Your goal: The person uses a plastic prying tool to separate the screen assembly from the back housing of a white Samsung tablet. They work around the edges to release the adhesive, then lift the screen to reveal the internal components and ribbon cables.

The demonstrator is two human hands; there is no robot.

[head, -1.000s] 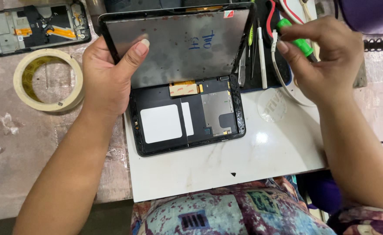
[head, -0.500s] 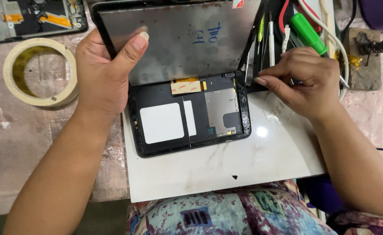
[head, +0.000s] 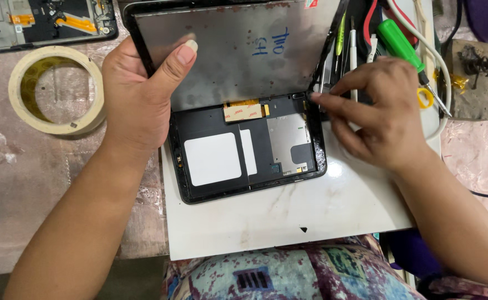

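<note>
Electronics repair workbench: soldering-iron stand (head: pixel 473 78), screwdriver (head: pixel 405 47).

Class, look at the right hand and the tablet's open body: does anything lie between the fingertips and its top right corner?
Nothing visible does. The right hand has its fingertips right at the top right corner of the tablet body. The left hand holds the screen panel tilted up, clear of that corner.

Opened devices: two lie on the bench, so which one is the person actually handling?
The tablet on the white board, its screen panel lifted by the left hand; the right hand touches its corner. The other opened device lies untouched at top left.
</note>
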